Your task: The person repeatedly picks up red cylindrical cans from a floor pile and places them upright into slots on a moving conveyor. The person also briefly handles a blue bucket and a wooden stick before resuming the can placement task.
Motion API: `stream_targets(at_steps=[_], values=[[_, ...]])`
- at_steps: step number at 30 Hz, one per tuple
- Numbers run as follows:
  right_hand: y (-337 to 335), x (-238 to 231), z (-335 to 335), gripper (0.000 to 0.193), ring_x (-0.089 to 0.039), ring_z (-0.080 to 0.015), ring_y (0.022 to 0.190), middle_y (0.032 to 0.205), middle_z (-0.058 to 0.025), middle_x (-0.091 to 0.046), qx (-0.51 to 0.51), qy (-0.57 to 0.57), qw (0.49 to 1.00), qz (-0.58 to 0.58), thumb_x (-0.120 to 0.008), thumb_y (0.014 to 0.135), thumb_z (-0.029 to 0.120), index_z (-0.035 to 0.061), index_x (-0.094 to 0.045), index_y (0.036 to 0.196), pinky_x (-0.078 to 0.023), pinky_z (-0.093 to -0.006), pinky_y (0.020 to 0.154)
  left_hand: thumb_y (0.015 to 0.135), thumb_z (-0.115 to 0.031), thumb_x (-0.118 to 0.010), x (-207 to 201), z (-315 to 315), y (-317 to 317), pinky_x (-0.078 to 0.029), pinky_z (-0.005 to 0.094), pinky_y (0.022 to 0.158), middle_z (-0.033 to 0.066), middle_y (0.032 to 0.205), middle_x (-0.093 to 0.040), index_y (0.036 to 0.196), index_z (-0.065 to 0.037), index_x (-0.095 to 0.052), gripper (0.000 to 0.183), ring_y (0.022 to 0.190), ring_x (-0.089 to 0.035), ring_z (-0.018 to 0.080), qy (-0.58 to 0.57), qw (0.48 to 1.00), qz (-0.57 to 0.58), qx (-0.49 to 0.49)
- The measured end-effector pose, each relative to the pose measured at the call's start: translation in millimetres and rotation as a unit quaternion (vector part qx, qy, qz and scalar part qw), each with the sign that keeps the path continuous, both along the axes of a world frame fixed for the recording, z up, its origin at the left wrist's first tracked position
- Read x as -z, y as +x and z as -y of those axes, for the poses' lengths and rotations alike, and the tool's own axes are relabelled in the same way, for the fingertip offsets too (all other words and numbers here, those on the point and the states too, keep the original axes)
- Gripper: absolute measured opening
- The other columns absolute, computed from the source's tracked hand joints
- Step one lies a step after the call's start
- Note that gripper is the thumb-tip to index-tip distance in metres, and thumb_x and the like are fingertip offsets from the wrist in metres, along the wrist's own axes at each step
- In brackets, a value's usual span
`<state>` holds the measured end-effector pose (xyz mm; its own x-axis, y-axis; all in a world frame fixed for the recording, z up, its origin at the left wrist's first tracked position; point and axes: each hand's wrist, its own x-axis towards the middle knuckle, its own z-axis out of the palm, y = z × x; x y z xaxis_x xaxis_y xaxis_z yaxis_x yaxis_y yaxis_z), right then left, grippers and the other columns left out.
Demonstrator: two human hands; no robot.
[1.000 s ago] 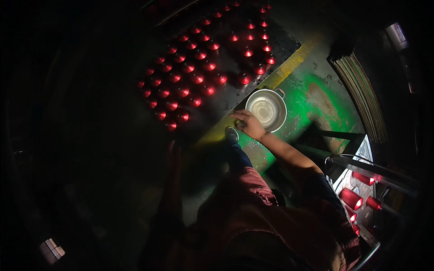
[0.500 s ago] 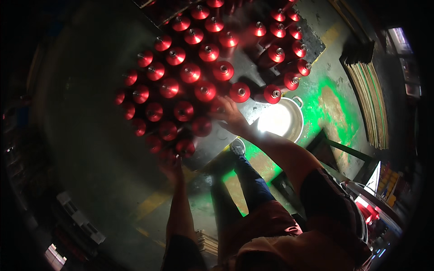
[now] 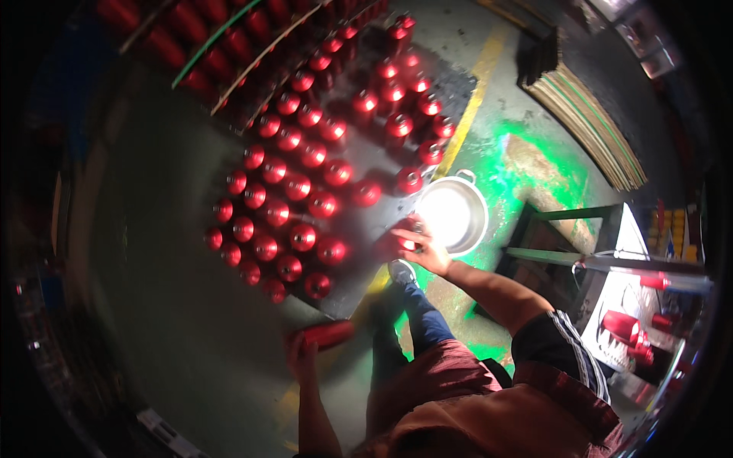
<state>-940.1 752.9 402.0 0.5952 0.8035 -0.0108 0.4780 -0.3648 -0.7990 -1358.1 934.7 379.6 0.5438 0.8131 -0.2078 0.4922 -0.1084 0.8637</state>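
Note:
My left hand (image 3: 302, 356) is closed round a red metal cylinder (image 3: 330, 333), which lies tilted nearly level near the lower middle, off the floor. To the right, my right hand (image 3: 430, 253) grips another red metal cylinder (image 3: 391, 246), blurred and partly hidden by the fingers, beside a bright pot. Ahead of both hands, many matching red cylinders (image 3: 298, 185) stand upright in close rows, with domed shoulders and narrow necks. A smaller group of red cylinders (image 3: 399, 124) stands on a dark board at the far right of them.
A round metal pot (image 3: 484, 221) with a loop handle sits right of my right hand. Stacked boards (image 3: 592, 122) lie at the right, above a dark metal frame (image 3: 527, 256). More red cylinders (image 3: 229, 46) lie layered between sheets at the far left. Yellow lines mark the floor.
Both hands have come back toward me from the standing rows, each now carrying a red cylinder. My head view has shifted, showing the layered stack at far left.

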Motion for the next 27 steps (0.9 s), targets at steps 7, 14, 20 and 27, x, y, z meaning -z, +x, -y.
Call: stream_targets(at_steps=[7, 14, 20, 27], values=[[1.6, -126.5, 143.4, 0.056, -0.054, -0.0196, 0.115, 0.133, -0.0056, -0.052, 0.320, 0.231, 0.847, -0.356, -0.061, 0.093, 0.030, 0.0082, -0.047, 0.142, -0.047, -0.0348, 0.095, 0.100, -0.029, -0.046, -91.7, 32.1, 120.6, -0.041, 0.0454, 0.106, 0.0127, 0.143, -0.043, 0.151, -0.007, -0.028, 0.058, 0.129, -0.046, 0.0257, -0.427, 0.859, 0.271, 0.085], [54.7, -187.3, 178.3, 0.059, -0.055, -0.0260, 0.119, 0.132, -0.0144, -0.053, 0.097, 0.412, 0.808, -0.409, -0.074, 0.079, 0.020, 0.0058, -0.049, 0.130, -0.050, -0.0438, 0.097, 0.095, -0.038, -0.055, -95.7, 132.4, 333.6, -0.053, 0.0436, 0.088, 0.0124, 0.117, -0.063, 0.118, -0.012, -0.063, 0.035, 0.111, -0.058, 0.0296, -0.745, 0.551, 0.366, 0.090], [88.3, -188.1, 179.0, 0.050, -0.051, -0.0355, 0.121, 0.130, -0.0169, -0.054, 0.229, 0.583, 0.485, -0.611, -0.061, 0.088, 0.038, 0.0065, -0.052, 0.126, -0.048, -0.0529, 0.099, 0.092, -0.035, -0.059, -104.0, 192.5, 425.1, -0.056, 0.0466, 0.088, 0.0123, 0.134, -0.056, 0.133, -0.011, -0.054, 0.048, 0.124, -0.051, 0.0360, -0.845, 0.339, 0.390, 0.140], [101.6, -204.4, 211.6, 0.054, -0.051, -0.0347, 0.124, 0.135, -0.0145, -0.054, 0.112, 0.610, 0.312, -0.720, -0.054, 0.087, 0.041, 0.0112, -0.051, 0.132, -0.043, -0.0535, 0.102, 0.092, -0.036, -0.056, -107.0, 210.0, 469.6, -0.060, 0.0422, 0.081, 0.0110, 0.134, -0.056, 0.135, -0.010, -0.052, 0.050, 0.117, -0.056, 0.0359, -0.840, 0.409, 0.339, 0.110]])
